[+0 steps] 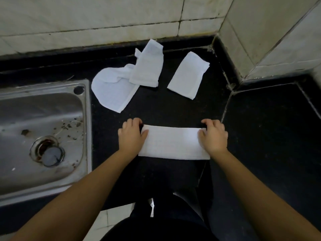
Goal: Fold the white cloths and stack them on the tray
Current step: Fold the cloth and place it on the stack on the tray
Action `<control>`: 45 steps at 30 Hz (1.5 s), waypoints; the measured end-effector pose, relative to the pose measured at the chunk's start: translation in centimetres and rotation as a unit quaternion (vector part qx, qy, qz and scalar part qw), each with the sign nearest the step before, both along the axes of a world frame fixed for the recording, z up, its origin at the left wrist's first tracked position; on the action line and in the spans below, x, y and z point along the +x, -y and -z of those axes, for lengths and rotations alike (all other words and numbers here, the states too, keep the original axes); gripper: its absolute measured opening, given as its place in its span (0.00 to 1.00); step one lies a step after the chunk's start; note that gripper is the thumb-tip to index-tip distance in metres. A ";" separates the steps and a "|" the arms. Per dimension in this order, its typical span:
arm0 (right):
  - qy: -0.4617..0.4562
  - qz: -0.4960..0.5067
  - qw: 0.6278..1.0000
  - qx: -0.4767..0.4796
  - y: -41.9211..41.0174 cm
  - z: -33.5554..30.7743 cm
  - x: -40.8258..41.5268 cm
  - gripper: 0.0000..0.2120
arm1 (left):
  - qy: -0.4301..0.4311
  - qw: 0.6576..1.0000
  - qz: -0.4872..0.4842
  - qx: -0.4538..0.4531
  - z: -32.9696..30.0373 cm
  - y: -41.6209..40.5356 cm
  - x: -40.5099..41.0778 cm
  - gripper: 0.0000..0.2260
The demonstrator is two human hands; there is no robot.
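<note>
White cloth (172, 143), folded into a long strip, lies across the black counter (260, 136) near its front edge, and we hold it at both ends. Our left hand (131, 134) grips the left end, fingers curled over the far corner and thumb lying on top of the fabric. Our right hand (214, 135) does the same at the right end, fingers bent around the far corner with the thumb pressed on the cloth. Farther back we see a folded cloth (188, 75) lying alone to the right, and to its left a loose cloth (112, 89) spread out with another folded piece (147, 66) resting partly on it. A steel sink (41, 129) sits at the left, flecked with debris around its drain (50, 153). Pale tiled wall (104, 18) rises behind the counter.
</note>
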State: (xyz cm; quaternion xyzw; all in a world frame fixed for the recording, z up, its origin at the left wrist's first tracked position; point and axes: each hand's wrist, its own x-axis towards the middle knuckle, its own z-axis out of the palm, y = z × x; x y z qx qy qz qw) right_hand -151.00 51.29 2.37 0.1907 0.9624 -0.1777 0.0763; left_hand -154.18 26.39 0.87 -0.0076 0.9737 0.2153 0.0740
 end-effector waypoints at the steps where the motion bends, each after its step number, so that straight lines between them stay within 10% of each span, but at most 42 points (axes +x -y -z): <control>1: -0.012 -0.035 0.999 0.019 0.8 -0.4 -0.7 0.18 | -0.004 1.000 -0.013 -0.002 0.0 0.2 0.5 0.17; 8: 0.084 -0.293 0.952 -0.010 12.1 -0.1 -5.6 0.20 | 0.017 0.997 -0.007 -0.081 1.2 1.6 5.3 0.27; 15: 0.174 -0.246 0.951 -0.074 13.0 -1.3 -5.9 0.11 | 0.054 0.998 0.016 -0.034 0.6 1.4 5.0 0.18; 21: 0.038 -0.168 0.948 -0.267 7.7 -8.2 -6.1 0.06 | 0.088 0.964 0.029 0.250 -5.3 1.4 0.1 0.06; 30: -0.178 -0.130 0.914 -0.341 4.0 -16.5 -5.4 0.10 | -0.111 0.920 0.116 0.358 -16.5 0.3 -3.7 0.06; 45: 0.113 -0.093 0.920 -0.364 3.9 -3.5 8.1 0.02 | 0.280 0.895 0.223 0.267 -3.3 3.1 4.4 0.01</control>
